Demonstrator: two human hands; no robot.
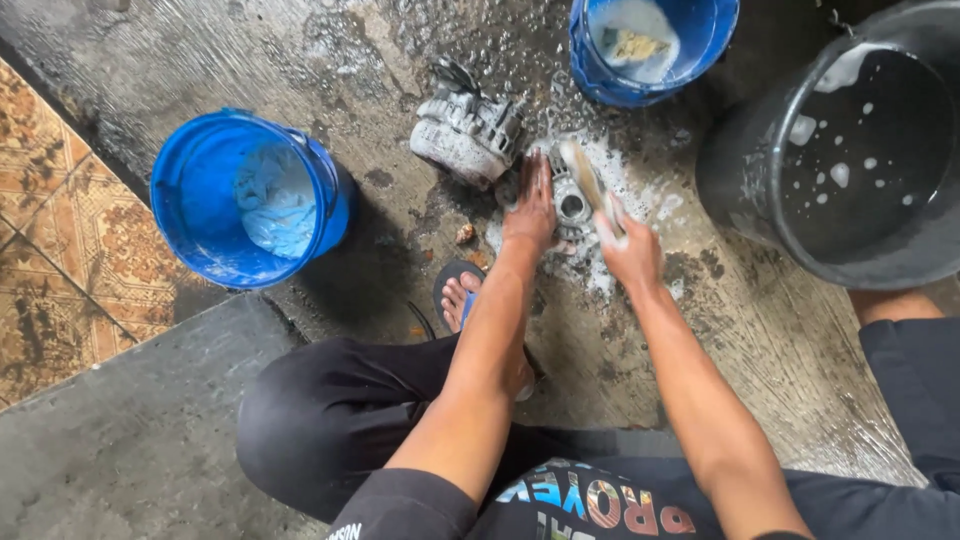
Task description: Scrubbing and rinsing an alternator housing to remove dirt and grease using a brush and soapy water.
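The person's dark-trousered knee (320,410) is filling the foreground as they are squatting on the wet concrete floor (150,450), one sandalled foot (458,295) showing between knee and work. Just beyond it, a round metal machine part (572,205) is lying flat on the floor in a patch of soap foam (640,195). The left hand (531,205) is pressing down on its left edge with fingers spread flat, steadying it. The right hand (630,245) is closed around the handle of a brush (585,175), whose head is resting across the part.

The part looks like rigid cast metal, probably heavy for its size and slick with suds; its outer rim or the central hole would likely give the surest hold.

Just to the left a second, larger ribbed metal housing (467,133) is sitting, apart from the hands. Farther out are standing a blue bucket (205,205) with pale soapy water, another blue bucket (700,40) holding a sponge, and a large black tub (745,180) of dark water.
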